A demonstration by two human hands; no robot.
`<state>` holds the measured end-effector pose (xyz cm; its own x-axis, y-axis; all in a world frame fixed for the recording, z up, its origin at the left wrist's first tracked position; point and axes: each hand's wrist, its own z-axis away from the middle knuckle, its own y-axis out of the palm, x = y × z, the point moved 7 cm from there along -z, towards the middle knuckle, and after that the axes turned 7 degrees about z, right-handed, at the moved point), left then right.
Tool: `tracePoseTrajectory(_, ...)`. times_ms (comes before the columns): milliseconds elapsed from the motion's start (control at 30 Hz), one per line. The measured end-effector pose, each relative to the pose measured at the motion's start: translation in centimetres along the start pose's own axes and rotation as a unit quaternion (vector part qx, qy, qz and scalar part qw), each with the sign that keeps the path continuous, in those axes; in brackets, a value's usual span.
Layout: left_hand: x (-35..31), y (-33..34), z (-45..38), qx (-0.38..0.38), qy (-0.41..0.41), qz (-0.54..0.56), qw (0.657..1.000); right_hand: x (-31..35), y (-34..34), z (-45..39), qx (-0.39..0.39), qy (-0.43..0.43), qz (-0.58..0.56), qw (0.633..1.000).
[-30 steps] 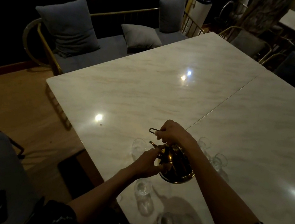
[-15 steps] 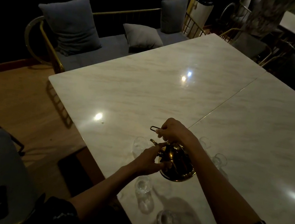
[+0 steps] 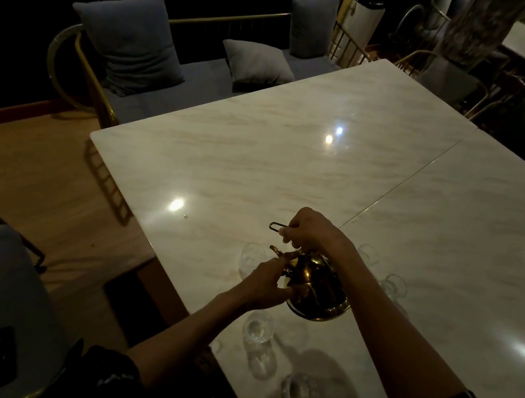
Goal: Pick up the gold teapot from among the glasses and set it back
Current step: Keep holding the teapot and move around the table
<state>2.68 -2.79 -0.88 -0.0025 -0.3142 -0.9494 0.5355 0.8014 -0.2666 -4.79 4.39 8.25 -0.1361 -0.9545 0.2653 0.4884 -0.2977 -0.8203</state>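
A: What are the hands doing?

B: The right hand (image 3: 310,229) is closing round the wire handle above the gold teapot (image 3: 316,286); the left hand (image 3: 269,286) is curling its fingers against the spout side of the pot, steadying it.

A: And the teapot?

B: It is tilting, its base looking lifted off the bench (image 3: 298,142), though I cannot tell for sure. Glasses (image 3: 258,328) are standing round it: one just beside the spout, two beyond the right forearm, more on the near side.

A: So which step?

B: I am judging it as the carrying stage. Next it is needing levelling, then lowering straight down between the glasses without knocking any.
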Motion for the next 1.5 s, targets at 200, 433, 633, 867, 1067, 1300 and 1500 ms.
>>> tracePoseTrajectory(200, 0.0, -0.2, -0.2, 0.004, -0.002, 0.002, 1.000, 0.2, 0.0, -0.3, 0.000, -0.004, 0.000, 1.000)
tracePoseTrajectory(433, 0.3, -0.4, -0.5, 0.001, -0.006, 0.012, 1.000, 0.2, 0.1, -0.6, 0.001, -0.004, 0.002, 1.000)
tracePoseTrajectory(633, 0.0, -0.6, -0.4, 0.001, -0.005, 0.011, 1.000, 0.3, 0.2, -0.8, 0.004, -0.012, 0.004, 1.000)
tracePoseTrajectory(867, 0.1, -0.5, -0.5, 0.006, -0.009, 0.008, 1.000, 0.3, 0.3, -0.9, 0.003, -0.009, 0.010, 1.000)
tracePoseTrajectory(1067, -0.1, -0.6, -0.6, 0.003, 0.001, 0.020, 1.000, 0.4, 0.4, -1.1, 0.006, -0.009, 0.009, 1.000)
tracePoseTrajectory(1300, 0.0, -1.0, -0.4, -0.001, -0.002, 0.019, 1.000, 0.7, 0.5, -1.5, 0.008, -0.011, 0.012, 1.000)
tracePoseTrajectory(1500, 0.3, -1.1, -0.5, -0.001, -0.008, 0.014, 1.000, 0.7, 0.5, -1.6, 0.006, -0.005, 0.011, 1.000)
